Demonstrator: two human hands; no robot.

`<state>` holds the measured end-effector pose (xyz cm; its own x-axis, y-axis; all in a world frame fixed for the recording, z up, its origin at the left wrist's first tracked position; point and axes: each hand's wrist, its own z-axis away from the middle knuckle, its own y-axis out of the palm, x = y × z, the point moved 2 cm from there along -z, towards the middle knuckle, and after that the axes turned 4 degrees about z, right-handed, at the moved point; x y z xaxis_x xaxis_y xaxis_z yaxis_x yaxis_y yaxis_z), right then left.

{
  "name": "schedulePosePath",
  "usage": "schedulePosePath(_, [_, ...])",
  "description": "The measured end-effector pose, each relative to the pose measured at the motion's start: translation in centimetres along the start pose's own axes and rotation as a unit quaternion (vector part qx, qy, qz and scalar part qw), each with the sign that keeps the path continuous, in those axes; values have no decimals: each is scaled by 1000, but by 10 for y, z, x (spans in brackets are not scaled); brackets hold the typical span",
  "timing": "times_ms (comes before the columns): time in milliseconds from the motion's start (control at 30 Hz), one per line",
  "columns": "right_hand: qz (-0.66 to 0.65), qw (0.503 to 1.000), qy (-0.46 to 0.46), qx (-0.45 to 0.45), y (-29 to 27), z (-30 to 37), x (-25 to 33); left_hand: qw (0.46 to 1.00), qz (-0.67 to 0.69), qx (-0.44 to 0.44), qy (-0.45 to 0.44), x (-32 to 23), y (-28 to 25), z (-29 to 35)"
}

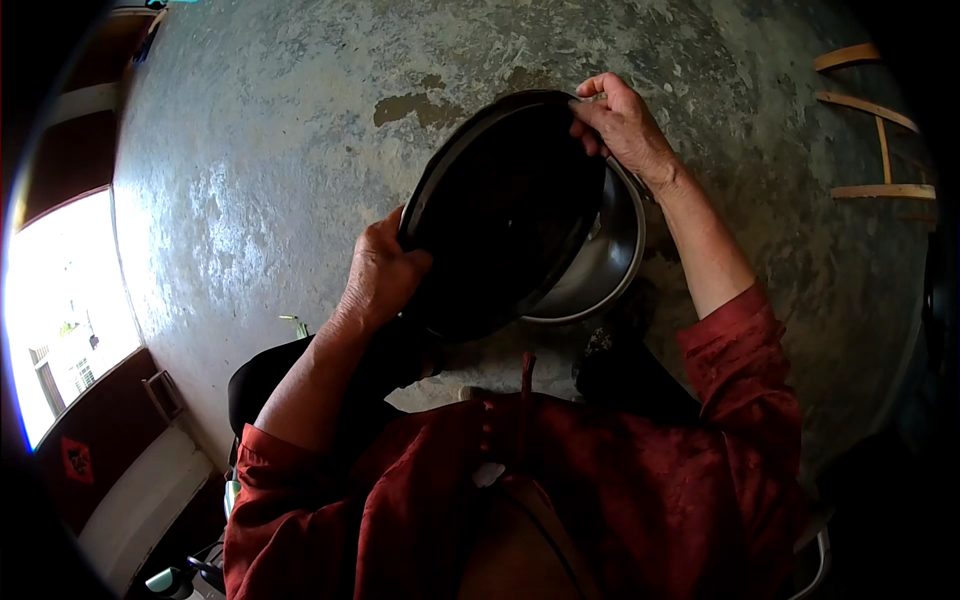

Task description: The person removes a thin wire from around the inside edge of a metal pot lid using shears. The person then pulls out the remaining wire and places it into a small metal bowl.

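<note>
A large black round basin [505,215] is held tilted in front of me, gripped by its rim on both sides. My left hand [385,268] is closed on its left edge, the thumb over the rim. At the far right edge my right hand [622,128] pinches the rim between thumb and fingers. Behind and below the basin's right side, a shiny steel pot [608,265] stands on the floor, partly hidden by it. The inside of the black basin is too dark to make out any contents.
The worn grey concrete floor [280,180] has a brown damp-looking patch [418,110]. Wooden furniture legs or rails [870,105] stand at the far right. A bright doorway [75,310] opens on the left beside a dark red door panel [90,460]. My knees flank the pot's near side.
</note>
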<state>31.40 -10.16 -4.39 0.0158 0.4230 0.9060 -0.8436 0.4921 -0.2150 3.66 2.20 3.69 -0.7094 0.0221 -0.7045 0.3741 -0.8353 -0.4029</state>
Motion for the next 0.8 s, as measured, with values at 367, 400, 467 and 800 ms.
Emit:
schedulePosePath(367, [-60, 995, -62, 57, 22, 29, 45, 996, -24, -44, 68, -21, 8, 5])
schedulePosePath(400, [-60, 995, -62, 53, 22, 27, 41, 996, -26, -42, 71, -23, 8, 5])
schedulePosePath(467, [-100, 987, -126, 18, 22, 25, 34, 997, -29, -40, 61, -26, 9, 6])
schedulePosePath(800, [81, 987, -135, 21, 17, 27, 30, 998, -42, -4, 37, -31, 12, 3])
